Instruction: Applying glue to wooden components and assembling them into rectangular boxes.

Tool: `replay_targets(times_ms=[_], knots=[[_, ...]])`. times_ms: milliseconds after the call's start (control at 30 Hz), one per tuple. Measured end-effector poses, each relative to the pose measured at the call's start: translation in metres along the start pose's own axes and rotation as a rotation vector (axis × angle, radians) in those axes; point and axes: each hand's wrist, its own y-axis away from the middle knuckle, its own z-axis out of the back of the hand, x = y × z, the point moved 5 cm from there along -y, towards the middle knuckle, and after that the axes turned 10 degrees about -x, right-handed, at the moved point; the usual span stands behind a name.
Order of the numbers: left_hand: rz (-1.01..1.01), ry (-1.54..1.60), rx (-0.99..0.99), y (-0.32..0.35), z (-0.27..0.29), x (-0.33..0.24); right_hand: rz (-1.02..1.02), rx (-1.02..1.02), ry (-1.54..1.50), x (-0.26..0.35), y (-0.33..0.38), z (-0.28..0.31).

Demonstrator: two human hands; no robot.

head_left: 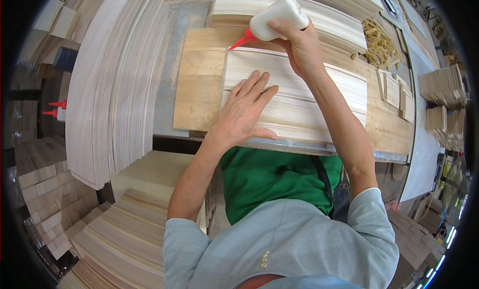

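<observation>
A pale grooved wooden panel (299,107) lies on a tan wooden board (198,87) on the bench. My left hand (243,108) rests on the panel's left part, fingers spread and lying flat. Wrapped around a white squeeze bottle (275,20) is my right hand (303,48), above the panel's far side. The bottle is tipped, and its red nozzle (243,39) points down and left. The nozzle's tip is at the panel's far left corner; whether it touches, I cannot tell. No liquid at the tip can be made out.
A tall stack of thin boards (117,74) stands left of the bench. More pale boards (324,14) lie beyond the panel. To the right are a heap of tan bands (381,42) and small wooden pieces (394,92). Several boards (129,229) are stacked at lower left.
</observation>
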Motion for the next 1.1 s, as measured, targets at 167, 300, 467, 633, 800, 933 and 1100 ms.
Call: replay_targets(times_ms=[167,300,467,633,800,933,1100], knots=[[0.003,0.004,0.007,-0.001,0.000,0.000,0.024,-0.016,-0.020,-0.005,-0.001,0.001],[0.016,-0.004,0.009,-0.001,0.000,0.000,0.073,-0.017,0.024,-0.005,0.001,0.001],[0.019,-0.006,0.024,-0.001,-0.001,0.000,0.112,-0.025,0.083,-0.005,0.005,-0.002],[0.022,0.004,0.029,-0.001,-0.001,-0.001,0.126,-0.042,0.132,0.000,0.012,-0.007],[0.027,0.001,0.040,-0.001,-0.001,-0.001,0.196,-0.054,0.195,0.007,0.012,0.001],[0.021,-0.001,0.044,0.000,-0.001,-0.001,0.184,-0.075,0.187,0.017,0.016,0.016],[0.050,-0.052,0.078,-0.001,-0.004,-0.001,0.225,-0.133,0.254,0.033,0.022,0.055]])
